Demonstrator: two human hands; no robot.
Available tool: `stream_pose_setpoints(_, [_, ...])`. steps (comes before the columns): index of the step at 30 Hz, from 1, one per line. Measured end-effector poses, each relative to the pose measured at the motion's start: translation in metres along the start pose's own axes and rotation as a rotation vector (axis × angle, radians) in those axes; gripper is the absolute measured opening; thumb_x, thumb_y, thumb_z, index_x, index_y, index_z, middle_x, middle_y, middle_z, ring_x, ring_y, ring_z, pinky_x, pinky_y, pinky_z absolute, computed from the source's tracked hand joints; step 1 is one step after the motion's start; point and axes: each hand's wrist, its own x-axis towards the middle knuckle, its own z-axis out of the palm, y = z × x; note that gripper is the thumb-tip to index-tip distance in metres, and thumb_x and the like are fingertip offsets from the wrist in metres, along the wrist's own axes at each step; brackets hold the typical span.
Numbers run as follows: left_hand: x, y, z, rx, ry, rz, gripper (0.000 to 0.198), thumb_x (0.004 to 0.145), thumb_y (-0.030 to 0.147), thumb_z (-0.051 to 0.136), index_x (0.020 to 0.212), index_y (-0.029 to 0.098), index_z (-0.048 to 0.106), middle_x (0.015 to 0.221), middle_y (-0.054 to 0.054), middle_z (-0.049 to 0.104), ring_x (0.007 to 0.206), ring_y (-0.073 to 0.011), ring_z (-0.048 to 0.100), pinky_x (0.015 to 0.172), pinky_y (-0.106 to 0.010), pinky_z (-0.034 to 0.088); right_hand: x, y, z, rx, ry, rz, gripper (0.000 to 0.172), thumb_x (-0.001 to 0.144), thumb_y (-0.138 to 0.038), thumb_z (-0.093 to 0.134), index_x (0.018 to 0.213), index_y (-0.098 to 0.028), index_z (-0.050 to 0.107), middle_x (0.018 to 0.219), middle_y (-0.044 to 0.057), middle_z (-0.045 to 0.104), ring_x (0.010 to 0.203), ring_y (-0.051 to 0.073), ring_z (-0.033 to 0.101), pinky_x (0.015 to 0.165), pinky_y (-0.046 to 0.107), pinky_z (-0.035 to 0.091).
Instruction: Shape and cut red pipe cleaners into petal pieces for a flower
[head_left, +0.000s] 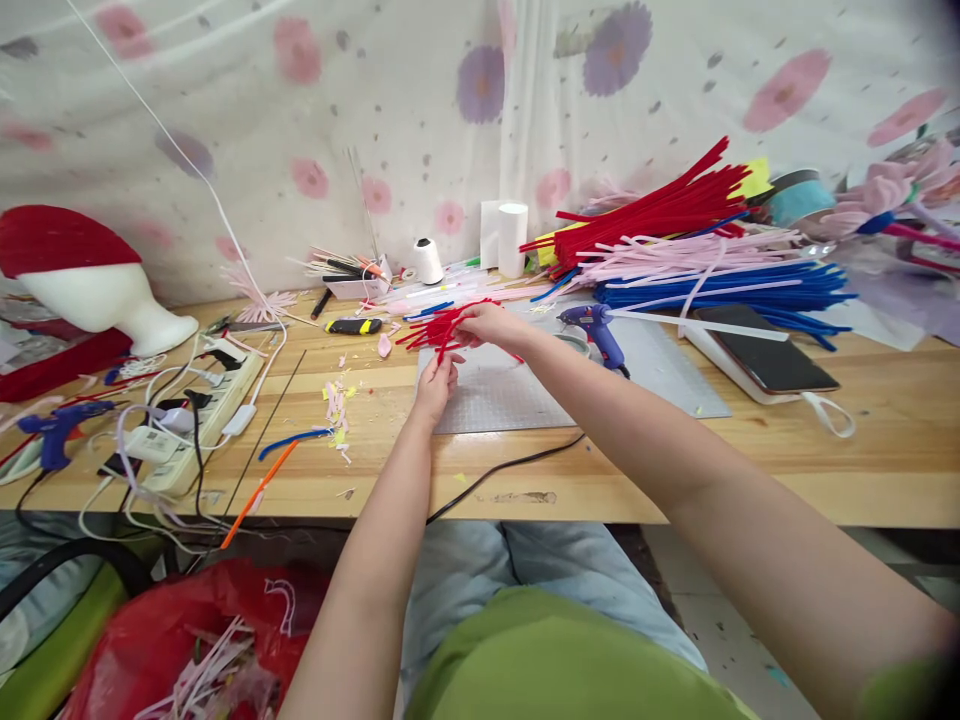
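Observation:
Both hands meet over the left part of a grey cutting mat (517,400). My left hand (437,388) is closed on the lower part of a red pipe cleaner (443,348), which stands up from its fingertips. Just above and to the right, my right hand (487,325) pinches the same pipe cleaner higher up, palm turned down. Behind the hands lie several shorter red pipe cleaners (424,331) in a loose bunch. Fingers partly hide where the held piece is bent or joined. To the right on the mat rests a blue glue gun (596,330).
Bundles of red (645,220), pink and blue pipe cleaners (727,290) lie at the back right. A power strip (202,430) with tangled cords and another glue gun (60,430) are at left. A utility knife (352,326) lies beyond scraps. A red bag (187,640) hangs below the table edge.

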Motion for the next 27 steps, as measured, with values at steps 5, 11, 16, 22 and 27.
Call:
stream_pose_setpoints(5, [0.001,-0.002,0.007,-0.208,-0.044,-0.006,0.013,0.080,0.025,0.054,0.083,0.013,0.057,0.068,0.000,0.055,0.058,-0.0049,0.052,0.055,-0.017,0.041,-0.001,-0.007,0.000,0.685,-0.231,0.171,0.018,0.082,-0.013,0.042,0.083,-0.011,0.061,0.066,0.006,0.064,0.058,0.011,0.058,0.064,0.025,0.048])
stream_pose_setpoints(11, [-0.003,0.001,0.010,-0.260,-0.168,-0.207,0.014,0.082,0.018,0.049,0.087,0.011,0.059,0.089,-0.011,0.066,0.087,-0.0178,0.063,0.084,-0.038,0.045,0.004,-0.002,0.016,0.904,-0.175,0.219,0.024,0.085,-0.011,0.032,0.084,-0.011,0.056,0.052,0.000,0.055,0.048,0.009,0.053,0.059,0.024,0.048])
stream_pose_setpoints(16, [-0.003,0.003,0.007,-0.233,-0.217,-0.297,0.016,0.083,0.017,0.047,0.088,0.010,0.061,0.089,-0.014,0.067,0.088,-0.0193,0.064,0.084,-0.039,0.047,0.010,-0.004,0.026,0.893,-0.128,0.166,0.021,0.079,-0.008,0.031,0.079,-0.011,0.053,0.043,-0.007,0.035,0.035,0.006,0.033,0.042,0.019,0.037])
stream_pose_setpoints(22, [-0.003,0.002,0.006,-0.199,-0.234,-0.342,0.017,0.083,0.013,0.044,0.088,0.009,0.060,0.086,-0.014,0.067,0.080,-0.0171,0.064,0.083,-0.038,0.046,0.018,0.004,0.032,0.906,-0.190,0.137,0.016,0.076,-0.010,0.033,0.076,-0.013,0.049,0.042,-0.009,0.025,0.032,0.004,0.016,0.032,0.014,0.015])
stream_pose_setpoints(27, [-0.006,0.003,0.007,-0.197,-0.250,-0.355,0.010,0.082,0.012,0.046,0.083,0.010,0.056,0.075,-0.009,0.064,0.065,-0.0120,0.060,0.069,-0.029,0.046,0.020,0.006,0.034,0.911,-0.266,0.114,0.011,0.073,-0.012,0.036,0.074,-0.015,0.047,0.040,-0.009,0.023,0.032,0.005,0.010,0.030,0.015,0.009])
